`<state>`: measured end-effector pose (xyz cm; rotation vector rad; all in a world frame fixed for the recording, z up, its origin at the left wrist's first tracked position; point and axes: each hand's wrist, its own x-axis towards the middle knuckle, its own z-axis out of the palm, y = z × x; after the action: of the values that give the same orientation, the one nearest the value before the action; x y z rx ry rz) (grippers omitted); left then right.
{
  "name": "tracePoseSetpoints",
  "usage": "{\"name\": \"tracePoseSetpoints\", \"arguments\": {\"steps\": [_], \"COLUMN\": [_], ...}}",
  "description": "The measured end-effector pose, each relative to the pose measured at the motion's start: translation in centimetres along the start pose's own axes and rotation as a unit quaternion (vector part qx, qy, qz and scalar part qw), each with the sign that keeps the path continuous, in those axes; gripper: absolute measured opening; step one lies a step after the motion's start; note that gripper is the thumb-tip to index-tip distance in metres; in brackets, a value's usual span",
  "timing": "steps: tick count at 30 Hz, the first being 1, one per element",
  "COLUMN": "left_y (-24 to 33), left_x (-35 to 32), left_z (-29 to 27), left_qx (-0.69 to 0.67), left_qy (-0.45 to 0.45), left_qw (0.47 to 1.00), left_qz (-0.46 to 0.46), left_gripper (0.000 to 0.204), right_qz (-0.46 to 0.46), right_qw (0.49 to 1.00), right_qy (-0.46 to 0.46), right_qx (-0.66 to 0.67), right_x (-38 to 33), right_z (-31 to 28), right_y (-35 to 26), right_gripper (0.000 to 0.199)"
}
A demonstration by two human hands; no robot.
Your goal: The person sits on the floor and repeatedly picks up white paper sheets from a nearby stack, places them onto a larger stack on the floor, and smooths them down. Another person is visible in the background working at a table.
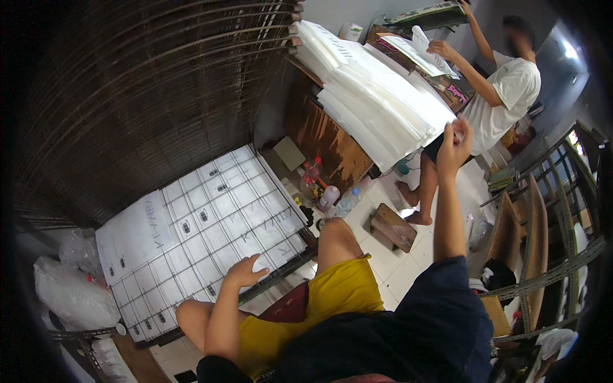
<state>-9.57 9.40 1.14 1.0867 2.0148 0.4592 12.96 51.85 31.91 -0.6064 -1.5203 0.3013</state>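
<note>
A thick stack of large white sheets (377, 96) lies on a wooden cabinet ahead and to the right. My right hand (454, 145), arm stretched far out, has its fingers curled at the stack's near right corner and appears to pinch a sheet there. Low at the left, a wire rack (211, 246) carries white printed sheets (143, 220) with small dark pictures and lettering, seen under its metal grid. Over the rack's front edge is my left hand (246, 273), fingers stretched out and apart, holding nothing; whether it touches the grid I cannot tell.
Raised wire racks (159, 96) tower at the far left. Beyond the stack a person (517, 80) in a white shirt handles a sheet and a frame. A small wooden stool (393, 228) and bottles (347, 203) stand on the tiles. Metal shelving (536, 249) lines the right.
</note>
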Motion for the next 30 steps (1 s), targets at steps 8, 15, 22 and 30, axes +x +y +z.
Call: {"name": "tracePoseSetpoints", "arguments": {"steps": [8,15,22,30], "left_y": [-0.5,0.0,1.7,12.3], "left_x": [-0.1,-0.2,0.7,-3.5], "left_z": [2.0,2.8,2.3,-6.3], "left_qx": [-0.025,-0.049,-0.04,0.066], "left_qy": [0.012,0.034,0.087,0.396], "left_qw": [1.0,0.997,0.995,0.897], "left_qz": [-0.015,-0.045,0.008,0.184], "left_gripper": [0.083,0.079,0.07,0.061], "right_qz": [0.009,0.022,-0.25,-0.266], "right_qw": [0.957,0.938,0.913,0.932], "right_qy": [0.004,-0.25,-0.24,-0.24], "right_qx": [-0.291,-0.241,-0.218,-0.059], "right_x": [12.5,13.6,16.5,11.2], "right_z": [3.2,6.6,7.2,5.0], "right_y": [14.1,20.5,18.2,-11.1], "right_gripper": [0.103,0.052,0.03,0.022]}}
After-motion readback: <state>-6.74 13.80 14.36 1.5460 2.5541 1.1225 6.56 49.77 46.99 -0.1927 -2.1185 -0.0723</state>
